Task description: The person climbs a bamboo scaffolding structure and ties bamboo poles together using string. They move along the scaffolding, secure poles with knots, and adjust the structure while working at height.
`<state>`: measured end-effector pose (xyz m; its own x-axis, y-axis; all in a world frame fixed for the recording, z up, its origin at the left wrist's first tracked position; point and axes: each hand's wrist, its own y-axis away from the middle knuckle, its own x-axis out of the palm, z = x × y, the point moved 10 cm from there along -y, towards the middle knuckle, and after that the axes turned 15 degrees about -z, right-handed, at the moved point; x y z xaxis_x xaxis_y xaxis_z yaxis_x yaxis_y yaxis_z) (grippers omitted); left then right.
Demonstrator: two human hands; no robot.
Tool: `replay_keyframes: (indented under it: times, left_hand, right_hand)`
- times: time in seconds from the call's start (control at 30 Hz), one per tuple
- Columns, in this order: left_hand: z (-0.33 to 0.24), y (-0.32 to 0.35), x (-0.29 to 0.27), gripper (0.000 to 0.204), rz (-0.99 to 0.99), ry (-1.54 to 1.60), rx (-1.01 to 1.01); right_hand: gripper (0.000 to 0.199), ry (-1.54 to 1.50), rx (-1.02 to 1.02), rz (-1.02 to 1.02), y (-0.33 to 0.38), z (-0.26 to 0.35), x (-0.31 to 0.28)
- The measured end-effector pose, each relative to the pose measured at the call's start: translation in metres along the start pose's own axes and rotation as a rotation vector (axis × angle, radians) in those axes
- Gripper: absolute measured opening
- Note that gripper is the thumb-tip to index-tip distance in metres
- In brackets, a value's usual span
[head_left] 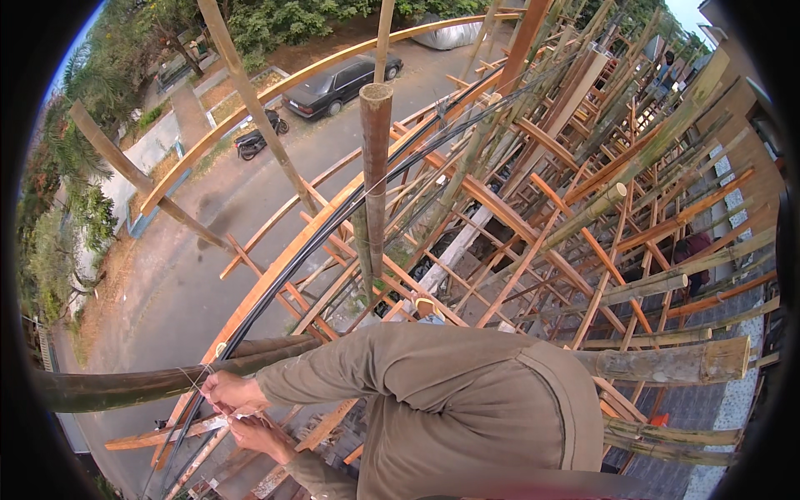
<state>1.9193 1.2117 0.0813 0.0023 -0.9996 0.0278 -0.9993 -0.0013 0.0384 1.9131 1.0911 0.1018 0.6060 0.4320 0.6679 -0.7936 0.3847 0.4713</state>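
Both hands' fingers [218, 398] pinched on thin white twine [193, 379] just beneath the dark bamboo pole [117, 388].

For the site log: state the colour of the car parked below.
Black car, clearest in the head view.

Daylight falls on a paved road [167, 275] far below, with a dark car [337, 83], motorbike [254, 140] and trees [283, 21].

Both hands [242, 412] together, fingers pinched.
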Motion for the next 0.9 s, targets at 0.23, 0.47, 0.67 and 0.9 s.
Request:
replay_keyframes:
  times: [0.23,0.47,0.67,0.9]
  left_hand:
    - [0.002,0.016,0.011,0.029,0.023,0.062,0.010]
    - [-0.001,0.014,0.010,0.038,0.151,0.035,-0.010]
    - [-0.058,-0.024,-0.018,0.041,-0.081,-0.110,0.399]
    - [-0.077,-0.063,0.033,0.027,0.222,-0.065,0.126]
  right_hand:
    - [0.008,0.176,0.057,0.053,-0.013,-0.008,-0.005]
    - [0.005,0.320,-0.018,0.057,-0.012,0.002,-0.004]
    - [0.003,0.316,-0.041,0.052,-0.011,0.000,0.003]
    - [0.003,0.266,-0.045,0.076,-0.013,-0.008,0.006]
